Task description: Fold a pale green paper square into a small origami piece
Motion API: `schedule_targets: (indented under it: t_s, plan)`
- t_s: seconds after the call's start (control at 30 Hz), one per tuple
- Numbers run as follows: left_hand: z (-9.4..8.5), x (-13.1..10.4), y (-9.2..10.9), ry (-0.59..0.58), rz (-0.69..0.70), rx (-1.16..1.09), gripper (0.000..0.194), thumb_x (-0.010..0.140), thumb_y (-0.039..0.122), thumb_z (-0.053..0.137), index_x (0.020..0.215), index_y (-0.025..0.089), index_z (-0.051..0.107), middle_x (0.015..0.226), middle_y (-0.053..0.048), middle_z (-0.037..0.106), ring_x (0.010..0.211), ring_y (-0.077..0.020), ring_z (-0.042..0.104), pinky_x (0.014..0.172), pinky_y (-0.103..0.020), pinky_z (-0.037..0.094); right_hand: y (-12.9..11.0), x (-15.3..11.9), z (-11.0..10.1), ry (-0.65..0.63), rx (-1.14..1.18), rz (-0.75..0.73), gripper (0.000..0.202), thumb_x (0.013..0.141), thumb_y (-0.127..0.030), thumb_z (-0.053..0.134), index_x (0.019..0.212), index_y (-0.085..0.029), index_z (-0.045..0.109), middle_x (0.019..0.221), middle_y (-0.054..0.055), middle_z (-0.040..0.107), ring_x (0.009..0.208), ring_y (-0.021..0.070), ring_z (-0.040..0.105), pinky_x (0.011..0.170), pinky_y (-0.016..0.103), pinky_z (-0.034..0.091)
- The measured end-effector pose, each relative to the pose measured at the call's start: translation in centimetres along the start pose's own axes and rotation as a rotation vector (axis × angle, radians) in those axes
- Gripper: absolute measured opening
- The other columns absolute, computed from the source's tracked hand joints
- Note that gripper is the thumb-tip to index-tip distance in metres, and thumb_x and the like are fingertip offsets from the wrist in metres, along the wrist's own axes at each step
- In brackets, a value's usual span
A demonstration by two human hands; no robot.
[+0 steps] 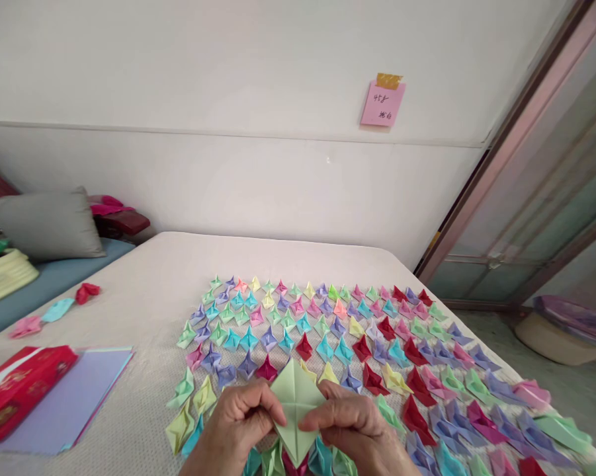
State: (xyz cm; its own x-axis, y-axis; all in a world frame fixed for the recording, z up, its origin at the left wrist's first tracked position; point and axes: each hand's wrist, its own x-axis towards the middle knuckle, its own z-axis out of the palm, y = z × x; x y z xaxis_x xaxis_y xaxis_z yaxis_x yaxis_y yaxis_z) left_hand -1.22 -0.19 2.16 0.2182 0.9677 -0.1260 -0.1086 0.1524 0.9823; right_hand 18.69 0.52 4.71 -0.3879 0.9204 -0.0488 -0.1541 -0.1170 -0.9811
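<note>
We pinch one light green folded paper between our left hand and right hand, both closed on its edges, just above the near rows of folded pieces, too many to count. Three loose pieces, one red box and one paper stack lie at left.

A pale wall with a raised horizontal band runs behind a bed covered in a light textured spread, and a pink sticky note is taped high on the wall. At the left lie a grey pillow and a blue sheet; at the right a sliding glass door in a reddish-brown frame lets in soft daylight over a grey floor
</note>
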Motion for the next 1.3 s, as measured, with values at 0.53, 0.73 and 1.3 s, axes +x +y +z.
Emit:
schedule_targets:
  t_s: [0.53, 0.73, 1.3]
  plan:
    - [-0.4, 0.1, -0.9, -0.029, 0.0, -0.006, 0.017, 0.083, 0.022, 0.061, 0.068, 0.017, 0.068, 0.061, 0.003, 0.054, 0.06, -0.0129, 0.044, 0.058, -0.025, 0.031, -1.0, -0.2, 0.6, -0.006, 0.091, 0.03, 0.005, 0.066, -0.028, 0.079, 0.07, -0.031, 0.08, 0.083, 0.0, 0.067, 0.077, 0.019, 0.061, 0.069, 0.029, 0.049]
    - [-0.4, -0.1, -0.5, -0.014, 0.0, 0.002, 0.017, 0.08, 0.019, 0.058, 0.067, 0.017, 0.069, 0.059, 0.003, 0.051, 0.058, -0.0126, 0.041, 0.057, -0.026, 0.029, -0.5, -0.4, 0.0, -0.014, -0.049, -0.016, 0.006, 0.071, -0.035, 0.076, 0.073, -0.03, 0.08, 0.085, 0.001, 0.068, 0.078, 0.0194, 0.063, 0.069, 0.029, 0.049]
    - [2.1, -0.2, 0.5, 0.169, 0.011, 0.115, 0.024, 0.063, 0.024, 0.072, 0.062, 0.022, 0.048, 0.052, 0.01, 0.037, 0.05, -0.0094, 0.031, 0.05, -0.023, 0.023, 0.4, 0.0, 0.6, 0.172, 0.035, -0.065, 0.015, 0.069, -0.017, 0.074, 0.077, -0.028, 0.08, 0.071, -0.002, 0.062, 0.064, 0.0132, 0.055, 0.061, 0.026, 0.044]
